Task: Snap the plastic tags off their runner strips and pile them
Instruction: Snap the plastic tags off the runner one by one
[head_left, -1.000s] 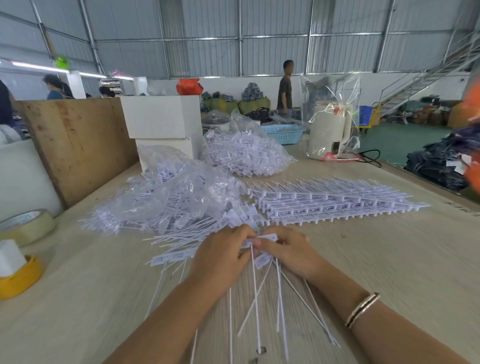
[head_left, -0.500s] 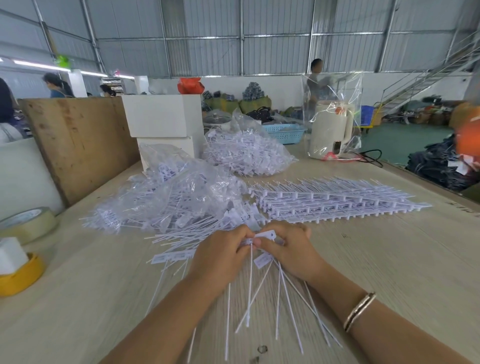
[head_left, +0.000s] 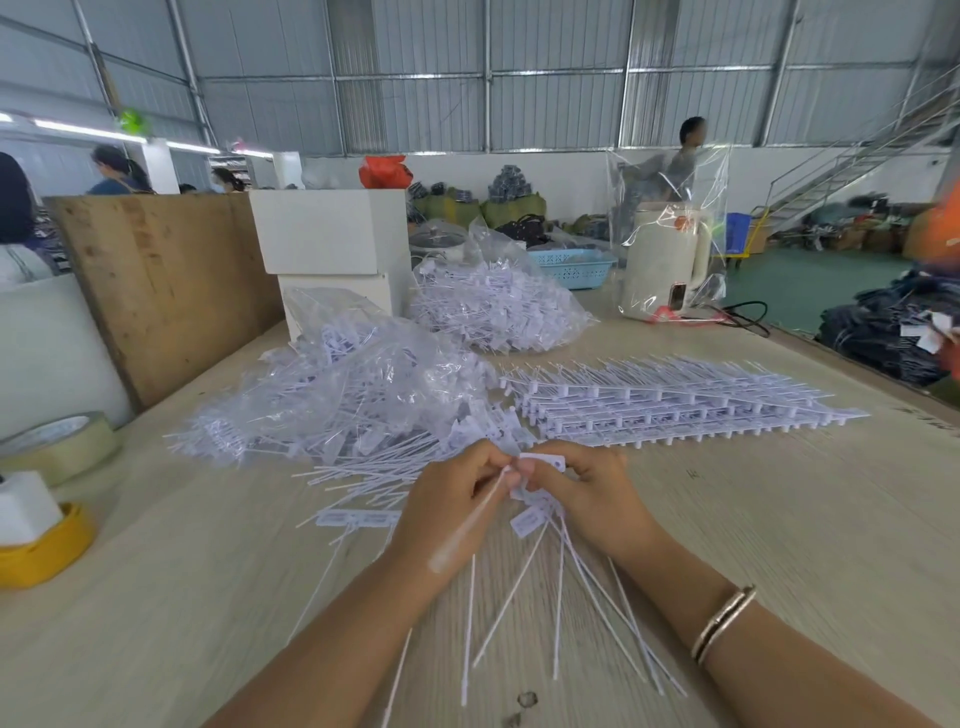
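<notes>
My left hand (head_left: 457, 499) pinches the head end of one tag (head_left: 470, 519) between thumb and fingertips, its thin tail blurred and lying back across my own knuckles toward the wrist. My right hand (head_left: 587, 499) has its fingers curled around the runner strip (head_left: 543, 462), whose flat white end shows just above my right thumb, with the other tags (head_left: 558, 587) fanning from under that hand toward me over the table (head_left: 779, 545). I judge these to be almost weightless, the tails whippy and springy, the heads stiffer, the joint to the runner brittle enough to snap with a twist. So the place to take hold is right at the head, tight to the runner; a grip out on the tail would only bend it. The smooth plastic could slip from a loose pinch. The loose pile (head_left: 363, 467) lies just beyond my left fingertips, the stacked uncut strips (head_left: 665, 410) beyond my right. Compared with half a second ago, the pinched tag's tail has swung from hanging straight toward me to slanting over my left hand, and both hands stay pressed together.
</notes>
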